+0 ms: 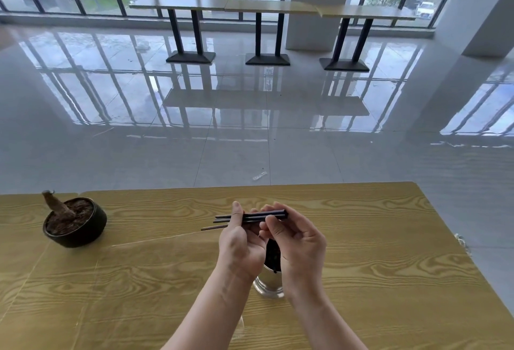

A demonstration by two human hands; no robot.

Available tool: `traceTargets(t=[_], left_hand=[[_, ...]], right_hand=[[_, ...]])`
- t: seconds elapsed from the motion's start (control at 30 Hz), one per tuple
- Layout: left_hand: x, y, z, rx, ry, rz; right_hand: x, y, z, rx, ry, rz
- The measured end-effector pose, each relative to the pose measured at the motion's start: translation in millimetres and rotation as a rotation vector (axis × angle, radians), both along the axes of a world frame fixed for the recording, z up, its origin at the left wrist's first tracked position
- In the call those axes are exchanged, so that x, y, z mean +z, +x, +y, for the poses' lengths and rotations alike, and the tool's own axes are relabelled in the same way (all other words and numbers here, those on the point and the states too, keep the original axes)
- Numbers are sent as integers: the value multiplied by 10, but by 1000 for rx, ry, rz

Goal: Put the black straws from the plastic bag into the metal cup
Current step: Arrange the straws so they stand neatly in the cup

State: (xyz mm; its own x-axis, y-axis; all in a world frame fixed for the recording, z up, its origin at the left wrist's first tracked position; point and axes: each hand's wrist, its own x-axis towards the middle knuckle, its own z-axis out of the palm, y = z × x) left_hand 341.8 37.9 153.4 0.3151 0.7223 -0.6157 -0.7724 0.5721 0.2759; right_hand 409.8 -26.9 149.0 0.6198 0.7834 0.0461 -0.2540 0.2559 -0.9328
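A small bundle of black straws (222, 220) is held level over the wooden table (375, 238), pinched by the left hand (239, 241) and by the curled fingers of the right hand (297, 241). The metal cup (268, 285) stands just below, between the wrists. Dark pieces, probably straws, are seen in its mouth. Task judged partly done: this bundle is not yet dropped in. A clear film (241, 327), possibly the bag, is glimpsed near the left forearm.
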Motion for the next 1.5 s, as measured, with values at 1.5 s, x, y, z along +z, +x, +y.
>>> traceTargets(t=[1.5], left_hand=[[-683,-220,-324,-498,959,1506]], right_hand=[[192,972,-114,-52,-223,-623]])
